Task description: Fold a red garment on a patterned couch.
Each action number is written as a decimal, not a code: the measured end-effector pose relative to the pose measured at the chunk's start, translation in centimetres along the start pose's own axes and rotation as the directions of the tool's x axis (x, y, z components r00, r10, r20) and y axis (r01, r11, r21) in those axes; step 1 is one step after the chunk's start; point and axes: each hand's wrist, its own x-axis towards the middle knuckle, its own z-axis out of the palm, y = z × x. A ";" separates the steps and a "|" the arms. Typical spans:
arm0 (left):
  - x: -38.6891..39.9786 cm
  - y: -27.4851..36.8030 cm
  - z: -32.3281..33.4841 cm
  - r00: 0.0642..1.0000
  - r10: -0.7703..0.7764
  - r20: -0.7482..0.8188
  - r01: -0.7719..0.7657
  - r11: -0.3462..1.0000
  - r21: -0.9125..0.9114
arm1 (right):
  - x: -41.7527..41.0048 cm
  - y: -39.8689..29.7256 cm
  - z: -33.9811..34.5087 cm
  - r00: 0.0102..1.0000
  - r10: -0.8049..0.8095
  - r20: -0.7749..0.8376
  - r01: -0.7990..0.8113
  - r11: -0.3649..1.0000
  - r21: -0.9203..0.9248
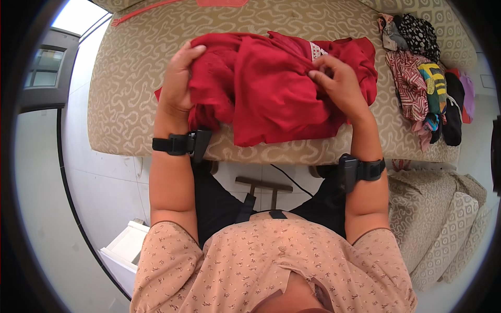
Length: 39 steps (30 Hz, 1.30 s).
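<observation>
A crumpled red garment [270, 90] with a piece of white patterned trim lies across the front of a beige patterned sofa seat [129, 90]. At its left end, my left hand [180, 74] grips the cloth, the thumb on top and the fingers partly hidden behind the fabric. My right hand [336, 82] pinches a fold of the garment between thumb and fingers, just below the white trim. The rest of the red cloth bunches up beyond my right wrist.
Several folded or rolled clothes [407, 86] are piled at the seat's right end. A pink plastic fork-ended stick [145, 12] lies at the far left, near a pink plastic piece [222, 2]. A patterned sofa section [419, 211] stands lower right, a white box [125, 246] lower left.
</observation>
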 end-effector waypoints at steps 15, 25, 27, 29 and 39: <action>0.3 -1.1 0.6 0.918 0.366 -0.156 -0.235 0.816 0.528 | 0.6 0.9 1.4 0.921 -0.069 -0.384 0.041 0.996 -0.081; 0.5 -0.2 -0.6 0.969 0.243 -0.044 -0.201 0.879 0.433 | 2.2 1.8 0.5 0.938 -0.042 -0.343 0.064 0.996 0.054; 0.3 0.4 -0.2 0.953 0.304 -0.003 -0.281 0.884 0.372 | 1.9 1.3 -0.1 0.914 0.095 -0.395 0.195 0.751 0.631; -0.1 0.9 0.6 0.959 0.277 0.064 -0.269 0.957 -0.106 | 1.6 1.6 -1.0 0.929 0.097 -0.357 0.231 0.601 0.765; 0.3 -0.7 1.6 0.999 0.051 -0.008 -0.045 0.930 0.365 | 1.5 0.7 -1.5 0.880 0.117 -0.460 0.361 0.464 0.809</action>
